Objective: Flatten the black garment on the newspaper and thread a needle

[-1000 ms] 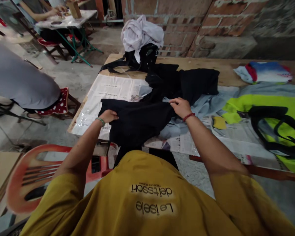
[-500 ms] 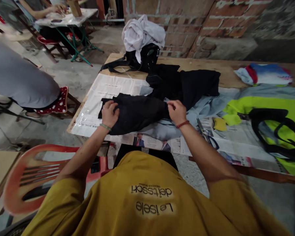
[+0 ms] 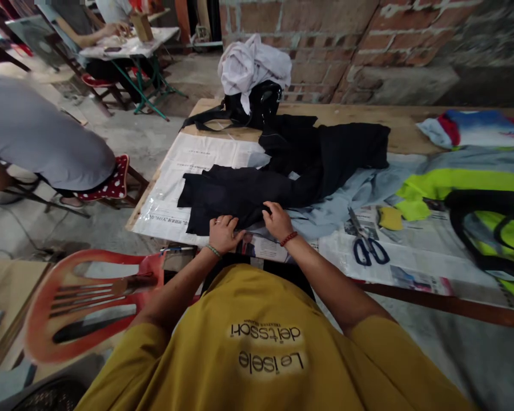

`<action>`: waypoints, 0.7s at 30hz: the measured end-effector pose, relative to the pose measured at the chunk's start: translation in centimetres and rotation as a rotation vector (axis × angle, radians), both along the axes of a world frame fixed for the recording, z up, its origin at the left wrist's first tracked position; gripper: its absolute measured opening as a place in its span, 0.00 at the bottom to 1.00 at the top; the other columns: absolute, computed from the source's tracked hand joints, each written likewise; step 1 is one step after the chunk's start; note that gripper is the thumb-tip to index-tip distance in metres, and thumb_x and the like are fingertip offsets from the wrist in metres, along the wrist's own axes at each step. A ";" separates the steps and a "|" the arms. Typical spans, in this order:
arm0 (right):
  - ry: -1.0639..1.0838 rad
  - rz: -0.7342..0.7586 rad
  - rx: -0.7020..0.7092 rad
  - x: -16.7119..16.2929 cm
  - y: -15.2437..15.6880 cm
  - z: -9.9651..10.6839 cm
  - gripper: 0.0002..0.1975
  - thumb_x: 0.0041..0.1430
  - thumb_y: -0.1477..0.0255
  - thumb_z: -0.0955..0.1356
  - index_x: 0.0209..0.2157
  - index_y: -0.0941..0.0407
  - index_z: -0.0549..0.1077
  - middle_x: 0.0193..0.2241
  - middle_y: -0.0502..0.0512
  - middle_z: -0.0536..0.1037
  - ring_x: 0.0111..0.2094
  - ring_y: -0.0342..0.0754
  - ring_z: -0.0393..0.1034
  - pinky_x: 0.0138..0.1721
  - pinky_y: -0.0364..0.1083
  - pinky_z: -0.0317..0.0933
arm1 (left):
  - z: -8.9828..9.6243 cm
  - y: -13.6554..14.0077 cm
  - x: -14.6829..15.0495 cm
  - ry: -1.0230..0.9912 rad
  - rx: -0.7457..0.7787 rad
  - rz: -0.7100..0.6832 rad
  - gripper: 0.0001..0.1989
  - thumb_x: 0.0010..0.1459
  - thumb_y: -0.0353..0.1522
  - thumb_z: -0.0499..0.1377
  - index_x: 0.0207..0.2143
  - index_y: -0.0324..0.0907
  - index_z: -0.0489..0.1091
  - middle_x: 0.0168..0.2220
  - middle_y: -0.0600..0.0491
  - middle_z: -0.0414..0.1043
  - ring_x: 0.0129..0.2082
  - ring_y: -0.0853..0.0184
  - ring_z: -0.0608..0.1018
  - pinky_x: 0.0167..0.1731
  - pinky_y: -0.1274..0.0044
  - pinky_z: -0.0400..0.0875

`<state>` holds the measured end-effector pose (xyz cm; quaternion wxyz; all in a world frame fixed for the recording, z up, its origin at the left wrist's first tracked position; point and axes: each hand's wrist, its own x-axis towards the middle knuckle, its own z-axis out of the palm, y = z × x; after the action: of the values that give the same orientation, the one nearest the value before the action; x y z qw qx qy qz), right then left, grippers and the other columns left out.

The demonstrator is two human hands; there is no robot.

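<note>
Where the near hem needs pinning flat, we log our left hand [image 3: 223, 232] and right hand [image 3: 277, 221] side by side, each grip pinched on the black garment [image 3: 240, 194], spread over newspaper [image 3: 197, 157] on the desk [image 3: 351, 114]; scissors [image 3: 367, 245] lie to the right.

One camera only, on my head, pitched forward and down. My yellow shirt [image 3: 265, 348] fills the bottom edge, so it looks past my chest onto the near edge of the wooden table [image 3: 334, 114]. My left hand [image 3: 223, 233] and right hand [image 3: 277, 220] sit close in, centre frame, just above the shirt. The table runs away toward the brick wall [image 3: 308, 34] at the top. Wide lens: the red chair [image 3: 89, 302] shows left of the table, edges bent. No second view to overlap.
</note>
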<state>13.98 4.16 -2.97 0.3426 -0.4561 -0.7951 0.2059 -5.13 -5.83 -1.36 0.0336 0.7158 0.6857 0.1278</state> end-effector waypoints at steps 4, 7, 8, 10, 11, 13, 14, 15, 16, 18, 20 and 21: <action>-0.105 0.051 -0.061 0.0 -0.2 -0.7 0.10 0.57 0.73 0.63 0.40 0.56 0.73 0.37 0.60 0.74 0.39 0.53 0.69 0.42 0.51 0.66 | -0.1 1.5 2.0 0.034 -0.019 0.016 0.16 0.61 0.38 0.51 0.44 0.41 0.71 0.40 0.42 0.73 0.44 0.54 0.70 0.44 0.63 0.53; -0.132 0.080 -0.053 1.2 -0.5 -0.8 0.09 0.56 0.78 0.62 0.32 0.55 0.73 0.34 0.58 0.73 0.37 0.51 0.69 0.42 0.49 0.65 | 0.2 2.2 2.4 0.081 -0.042 0.000 0.10 0.58 0.31 0.52 0.34 0.41 0.73 0.35 0.43 0.73 0.41 0.55 0.71 0.42 0.63 0.52; -0.132 0.087 -0.041 1.8 -0.7 -0.7 0.09 0.56 0.78 0.61 0.31 0.55 0.72 0.34 0.58 0.73 0.37 0.51 0.68 0.42 0.49 0.65 | 0.4 2.3 2.2 0.091 -0.039 -0.004 0.09 0.57 0.29 0.52 0.33 0.41 0.72 0.35 0.43 0.72 0.40 0.55 0.72 0.42 0.63 0.52; -0.131 0.091 -0.015 3.2 -1.2 -0.3 0.09 0.57 0.77 0.61 0.32 0.55 0.72 0.33 0.58 0.73 0.37 0.51 0.68 0.40 0.49 0.65 | 0.8 2.2 1.3 0.107 -0.026 0.004 0.09 0.56 0.28 0.52 0.33 0.41 0.72 0.34 0.43 0.72 0.39 0.56 0.72 0.42 0.63 0.52; -0.128 0.088 -0.004 3.9 -1.5 -0.1 0.09 0.58 0.77 0.61 0.32 0.54 0.72 0.34 0.58 0.73 0.37 0.51 0.68 0.40 0.49 0.65 | 1.1 2.1 0.6 0.116 -0.019 0.019 0.10 0.56 0.27 0.51 0.33 0.41 0.72 0.34 0.44 0.72 0.39 0.56 0.72 0.43 0.62 0.52; -0.115 0.075 0.016 5.5 -2.4 0.3 0.09 0.59 0.76 0.60 0.34 0.54 0.72 0.35 0.58 0.73 0.38 0.52 0.69 0.41 0.49 0.65 | 1.7 1.6 -1.1 0.139 -0.005 0.065 0.10 0.55 0.26 0.51 0.32 0.41 0.73 0.34 0.44 0.72 0.39 0.56 0.72 0.44 0.62 0.52; -0.104 0.073 0.025 6.3 -2.8 0.5 0.09 0.59 0.75 0.60 0.34 0.54 0.72 0.35 0.58 0.73 0.39 0.52 0.69 0.42 0.49 0.65 | 2.1 1.3 -2.0 0.151 0.002 0.089 0.10 0.54 0.26 0.52 0.32 0.42 0.73 0.33 0.44 0.72 0.39 0.55 0.72 0.44 0.62 0.52; -0.092 0.075 0.032 7.1 -3.4 0.6 0.09 0.60 0.75 0.60 0.35 0.54 0.72 0.36 0.58 0.73 0.40 0.51 0.69 0.42 0.50 0.65 | 2.4 0.9 -3.0 0.162 0.009 0.110 0.10 0.54 0.26 0.52 0.32 0.42 0.73 0.33 0.44 0.72 0.40 0.55 0.72 0.44 0.62 0.52; -0.080 0.080 0.038 7.8 -3.9 0.6 0.09 0.60 0.74 0.60 0.35 0.53 0.71 0.36 0.58 0.74 0.40 0.51 0.69 0.43 0.50 0.66 | 2.7 0.5 -3.8 0.174 0.012 0.122 0.10 0.53 0.26 0.52 0.33 0.42 0.73 0.33 0.44 0.72 0.40 0.55 0.72 0.44 0.62 0.53; -0.051 0.088 0.046 8.9 -5.0 0.3 0.09 0.60 0.74 0.60 0.35 0.52 0.71 0.36 0.57 0.74 0.40 0.51 0.70 0.43 0.50 0.66 | 3.0 -0.4 -5.2 0.196 0.011 0.132 0.11 0.52 0.26 0.52 0.33 0.43 0.74 0.34 0.45 0.72 0.42 0.54 0.71 0.44 0.63 0.54; -0.008 0.072 0.046 9.5 -5.9 -0.2 0.08 0.59 0.74 0.61 0.35 0.52 0.71 0.36 0.56 0.75 0.39 0.50 0.70 0.43 0.50 0.66 | 3.1 -1.3 -6.0 0.202 -0.014 0.102 0.11 0.52 0.25 0.53 0.33 0.43 0.74 0.35 0.46 0.72 0.43 0.55 0.71 0.44 0.63 0.55; 0.024 0.044 0.041 9.6 -6.2 -0.6 0.08 0.58 0.74 0.61 0.35 0.53 0.71 0.35 0.56 0.75 0.39 0.50 0.70 0.42 0.49 0.66 | 3.0 -1.7 -6.2 0.197 -0.030 0.080 0.12 0.51 0.25 0.53 0.32 0.44 0.74 0.36 0.46 0.73 0.43 0.55 0.71 0.44 0.64 0.56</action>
<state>23.60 -2.05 -3.61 0.3567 -0.4289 -0.8049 0.2024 -11.33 -7.53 1.64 -0.0283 0.6964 0.7155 0.0478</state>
